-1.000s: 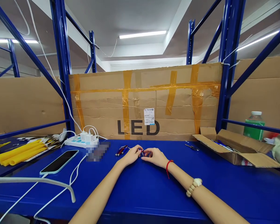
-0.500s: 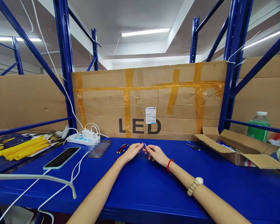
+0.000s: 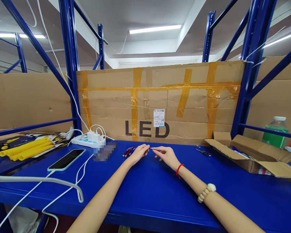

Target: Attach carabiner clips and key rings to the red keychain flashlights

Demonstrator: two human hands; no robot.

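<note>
A small red pen-like piece is pinched between the fingertips of the left hand and right hand, raised just above the blue table, similar pieces lying close by.

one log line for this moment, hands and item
left hand: pinching small red item | right hand: fingertips at same item | surface: blue table

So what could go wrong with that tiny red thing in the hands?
It is pinched only at the fingertips of the left hand and right hand, so the small red part might slip and roll along the blue table. It could also get mixed up with the loose red pieces lying beside the left hand.
</note>
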